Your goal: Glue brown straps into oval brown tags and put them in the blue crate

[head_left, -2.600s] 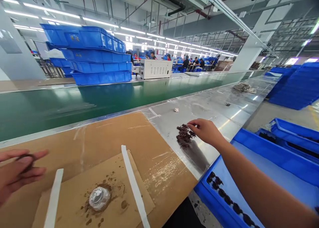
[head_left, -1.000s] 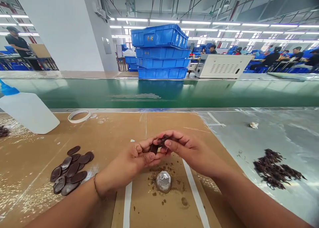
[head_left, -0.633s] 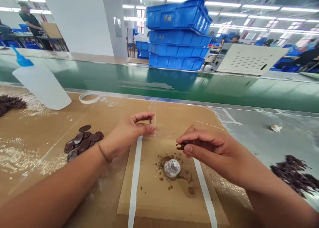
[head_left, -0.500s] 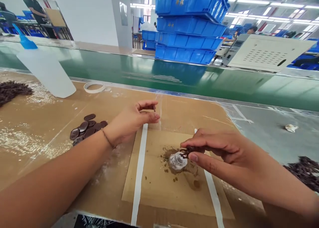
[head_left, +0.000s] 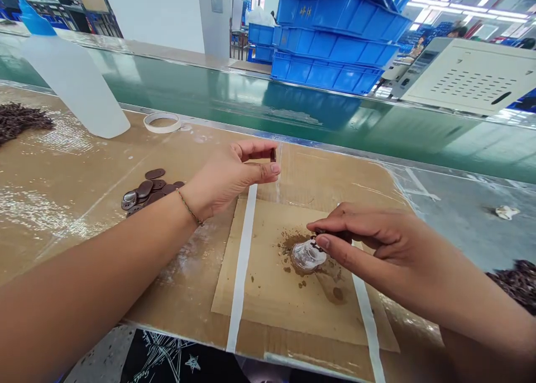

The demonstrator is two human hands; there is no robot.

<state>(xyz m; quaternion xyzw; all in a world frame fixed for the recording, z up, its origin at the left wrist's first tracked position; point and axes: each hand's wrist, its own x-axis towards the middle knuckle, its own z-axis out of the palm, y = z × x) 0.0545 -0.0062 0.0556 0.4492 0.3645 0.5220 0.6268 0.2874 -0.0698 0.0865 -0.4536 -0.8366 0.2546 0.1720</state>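
Between the thumb and fingers of my left hand [head_left: 226,179] is a thin dark brown oval piece [head_left: 273,155], seen edge-on above the board. My right hand [head_left: 372,246] pinches a small dark brown part [head_left: 319,232], its exact shape partly covered by the fingers. That part is at the upper right rim of a small clear dish-like mound with whitish paste [head_left: 305,257]; I cannot tell whether they touch. Wet brown spots surround the mound on a cardboard sheet [head_left: 285,310], which has white tape strips at both sides. Dark oval pieces [head_left: 144,190] lie piled beyond my left forearm.
A white squeeze bottle [head_left: 79,87] with a blue nozzle and a tape roll [head_left: 162,123] stand at the back left. Heaps of small brown parts [head_left: 20,121] lie at both sides. Behind runs a green conveyor belt [head_left: 201,92], with stacked blue crates [head_left: 330,39] beyond.
The view has tilted down. My left hand has turned slightly, showing more of the oval piece. My right hand keeps its pinch, its part close to the mound's rim.
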